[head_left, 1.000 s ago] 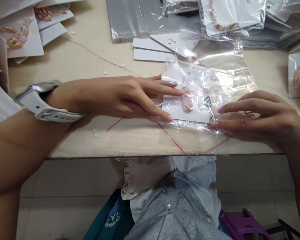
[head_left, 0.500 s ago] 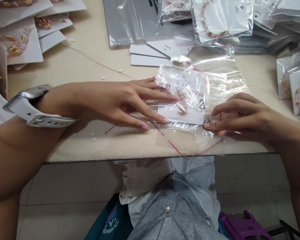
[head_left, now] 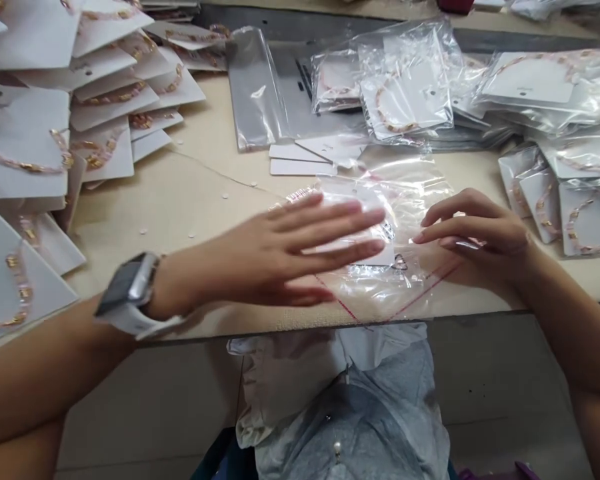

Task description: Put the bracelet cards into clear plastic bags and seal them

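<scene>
My left hand (head_left: 290, 247) hovers flat and blurred above a clear plastic bag (head_left: 380, 287), its fingers spread and holding nothing. The bag lies near the table's front edge, with a red dotted line across its film. Inside is a white card (head_left: 383, 257), mostly hidden beneath my left fingers, so its contents are hard to make out. My right hand (head_left: 475, 240) rests at the bag's right side, fingers loosely curled and fingertips on or just over the film. A white-strapped watch (head_left: 130, 293) circles my left wrist.
White cards with beaded bracelets (head_left: 100, 100) are piled at the left. Bagged cards (head_left: 405, 87) are heaped at the back and right. Blank white cards (head_left: 300, 160) lie behind the bag. Small white dots (head_left: 225, 196) dot the beige table (head_left: 195, 200).
My left hand has lifted off the bag and its fingers have spread. My right hand has eased back from the bag's edge. The view has tilted up, showing more of the table.
</scene>
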Motion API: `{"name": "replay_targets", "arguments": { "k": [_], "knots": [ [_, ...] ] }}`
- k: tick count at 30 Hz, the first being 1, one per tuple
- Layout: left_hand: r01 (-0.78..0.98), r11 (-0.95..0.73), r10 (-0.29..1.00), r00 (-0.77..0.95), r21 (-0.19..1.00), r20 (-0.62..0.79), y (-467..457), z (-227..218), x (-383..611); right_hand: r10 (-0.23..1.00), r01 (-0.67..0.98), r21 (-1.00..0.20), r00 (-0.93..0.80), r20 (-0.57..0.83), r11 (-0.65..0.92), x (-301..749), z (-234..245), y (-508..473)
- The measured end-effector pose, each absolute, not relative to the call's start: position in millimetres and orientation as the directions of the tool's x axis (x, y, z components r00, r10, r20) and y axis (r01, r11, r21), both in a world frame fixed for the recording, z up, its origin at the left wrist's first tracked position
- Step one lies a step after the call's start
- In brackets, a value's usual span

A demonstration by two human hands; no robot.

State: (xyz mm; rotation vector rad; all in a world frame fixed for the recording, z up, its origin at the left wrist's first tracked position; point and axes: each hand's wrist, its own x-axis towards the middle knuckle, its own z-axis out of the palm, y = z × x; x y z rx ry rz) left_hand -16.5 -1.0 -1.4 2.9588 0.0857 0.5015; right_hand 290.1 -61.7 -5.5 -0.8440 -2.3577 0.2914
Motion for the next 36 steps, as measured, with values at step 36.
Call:
{"name": "replay_targets", "arguments": {
  "k": [36],
  "knots": [
    [-0.079,-0.98,-0.051,0.987,0.182,0.154,7.9,-4.0,-23.7,0.497,0.988,-0.155,0.13,0.858,0.009,318.4,123.6,-27.3]
  ]
}}
